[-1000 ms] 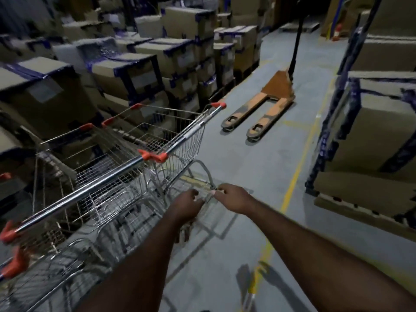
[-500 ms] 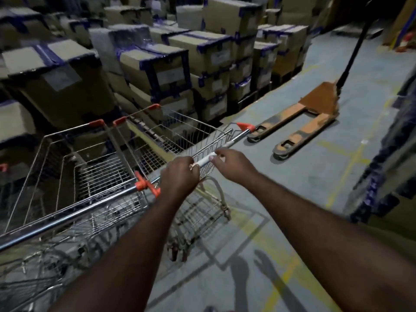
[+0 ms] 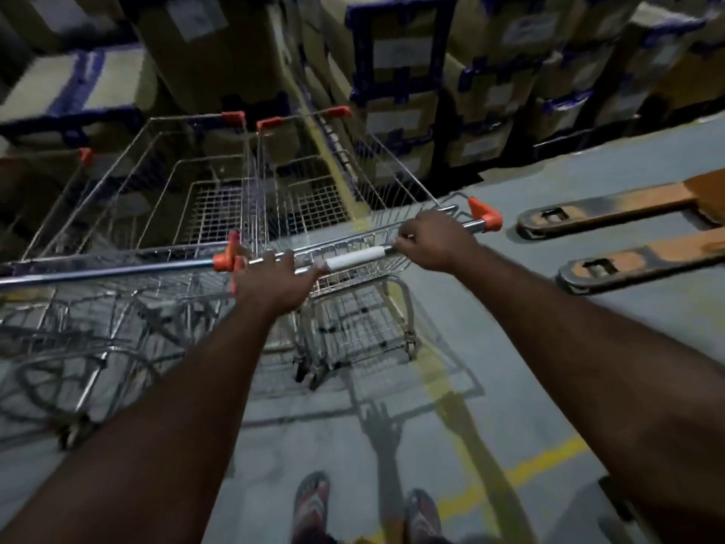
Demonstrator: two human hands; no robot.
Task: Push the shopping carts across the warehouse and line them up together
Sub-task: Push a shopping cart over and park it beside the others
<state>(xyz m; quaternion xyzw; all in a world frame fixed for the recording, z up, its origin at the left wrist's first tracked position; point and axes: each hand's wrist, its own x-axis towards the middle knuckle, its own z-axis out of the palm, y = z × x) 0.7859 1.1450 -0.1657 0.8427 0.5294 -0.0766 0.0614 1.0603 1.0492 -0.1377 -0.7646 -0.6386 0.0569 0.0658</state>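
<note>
Down at the bottom, two sandalled feet (image 3: 310, 504) stand on the grey floor, with a yellow line (image 3: 521, 471) painted just beside them. Up the arms now: the left hand (image 3: 274, 285) is curled over the handle bar (image 3: 355, 263) near its left end, and the right hand (image 3: 435, 242) is wrapped round the same bar just inside the orange end cap. Both hands grip, with a white sleeve on the bar showing between them.

The cart (image 3: 353, 190) they hold sits directly ahead. Its long axis runs straight away from the person, nose aimed at the stacked goods, handle nearest. Hard against its left side stands a second cart (image 3: 157, 198), parallel and pointing the same way — the orange handle caps of the two meet in the middle.

Off to the right, well apart from the carts, the orange pallet jack forks (image 3: 627, 237) lie flat on the floor, tips toward the carts.

Beyond the carts rise brown cartons (image 3: 396, 17) bound in blue tape. They carry white labels (image 3: 402, 53) — too blurred to read a word, and no brand shows on the carts either.
</note>
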